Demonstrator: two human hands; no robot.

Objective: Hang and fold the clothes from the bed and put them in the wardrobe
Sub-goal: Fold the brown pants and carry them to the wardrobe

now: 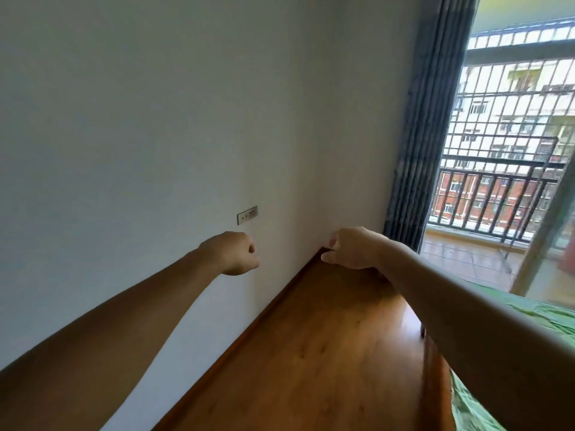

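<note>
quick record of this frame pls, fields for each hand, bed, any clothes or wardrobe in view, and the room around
left hand: stretched forward, fingers curled, holding nothing
right hand: stretched forward, fingers curled, nothing visible in it
bed: green sheet, at the right edge, partly behind the right arm
clothes: none in view
wardrobe: not in view
wall: white, with a socket plate just above the left hand
floor: wooden, between wall and bed
curtain: grey-blue, drawn to the wall side of the balcony opening
railing: dark bars, buildings beyond

No legible text anywhere
</note>
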